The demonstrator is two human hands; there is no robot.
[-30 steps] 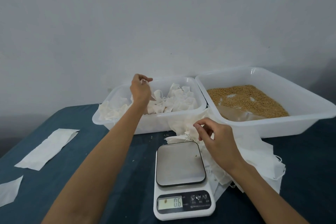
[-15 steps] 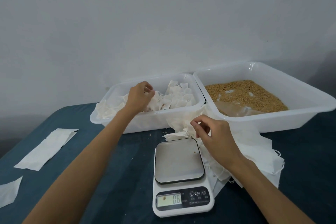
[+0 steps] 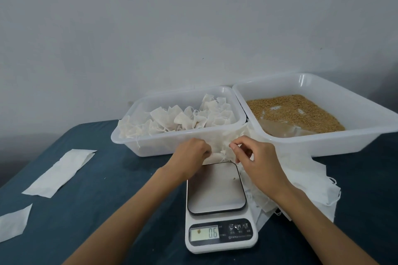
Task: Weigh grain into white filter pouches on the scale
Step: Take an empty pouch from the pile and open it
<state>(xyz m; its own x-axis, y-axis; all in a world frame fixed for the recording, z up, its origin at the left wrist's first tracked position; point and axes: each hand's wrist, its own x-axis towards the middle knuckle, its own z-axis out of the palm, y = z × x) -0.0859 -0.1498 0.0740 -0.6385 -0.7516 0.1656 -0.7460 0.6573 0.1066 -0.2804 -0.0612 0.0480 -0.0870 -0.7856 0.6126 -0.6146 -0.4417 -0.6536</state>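
Observation:
A white digital scale (image 3: 217,206) stands in front of me, its steel platform bare except for a stray grain, the display reading 0.6. Just behind the platform, my left hand (image 3: 190,156) and my right hand (image 3: 254,159) both pinch a white filter pouch (image 3: 217,154) from the loose pile of pouches (image 3: 305,178) lying to the right of the scale. A white tub (image 3: 323,142) at the back right holds brown grain (image 3: 295,112). The clear tub (image 3: 172,142) at the back left holds several filled, tied pouches (image 3: 193,118).
Two flat white strips of filter cloth (image 3: 58,173) lie on the blue table cover (image 3: 97,200) at the left. A grey wall rises right behind the tubs. A clear plastic bag (image 3: 280,129) lies in the grain tub's near corner.
My left hand left the tub of filled pouches and came down to the pouch pile behind the scale, meeting my right hand. Both now pinch one pouch. The camera tilted slightly.

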